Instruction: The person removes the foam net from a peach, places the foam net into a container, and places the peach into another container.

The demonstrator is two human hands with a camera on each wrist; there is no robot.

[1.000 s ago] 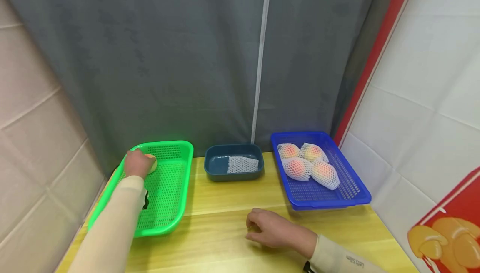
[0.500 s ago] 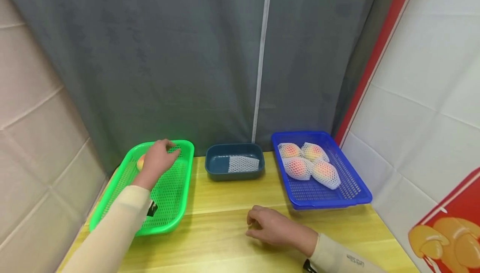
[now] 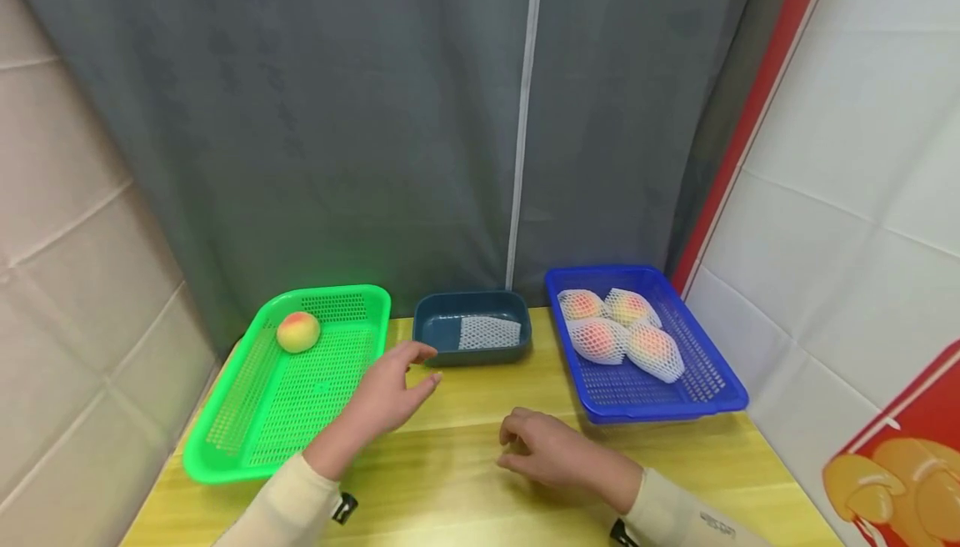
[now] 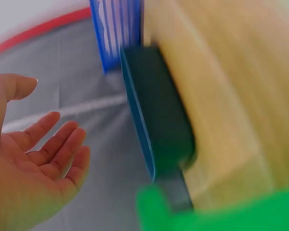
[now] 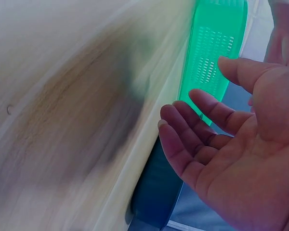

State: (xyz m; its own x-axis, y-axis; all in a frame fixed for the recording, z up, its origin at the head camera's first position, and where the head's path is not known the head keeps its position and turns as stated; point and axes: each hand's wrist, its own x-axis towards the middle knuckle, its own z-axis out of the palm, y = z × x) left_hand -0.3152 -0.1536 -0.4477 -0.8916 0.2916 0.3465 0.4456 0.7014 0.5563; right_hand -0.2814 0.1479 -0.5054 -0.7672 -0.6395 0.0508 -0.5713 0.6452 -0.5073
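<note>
My left hand (image 3: 386, 393) hovers between the green basket (image 3: 197, 455) and the dark teal tray (image 3: 472, 357), its fingers loosely bent around nothing; the left wrist view shows its palm bare. A lone peach (image 3: 298, 332) lies at the back left of the green basket, without netting. Inside the teal tray lies a white foam net sleeve (image 3: 489, 333). Over the front middle of the table, my right hand (image 3: 547, 449) is relaxed with fingers slightly curled. In the right wrist view that right palm (image 5: 245, 178) holds nothing.
A blue basket (image 3: 637, 409) at the back right holds several netted peaches (image 3: 596, 340). The wooden table (image 3: 442, 480) runs up to a grey curtain (image 3: 360, 130). White panels stand on both sides.
My left hand has let go of the peach, leaving it in the green basket, and has moved right and nearer toward the teal tray. My right hand has hardly moved.
</note>
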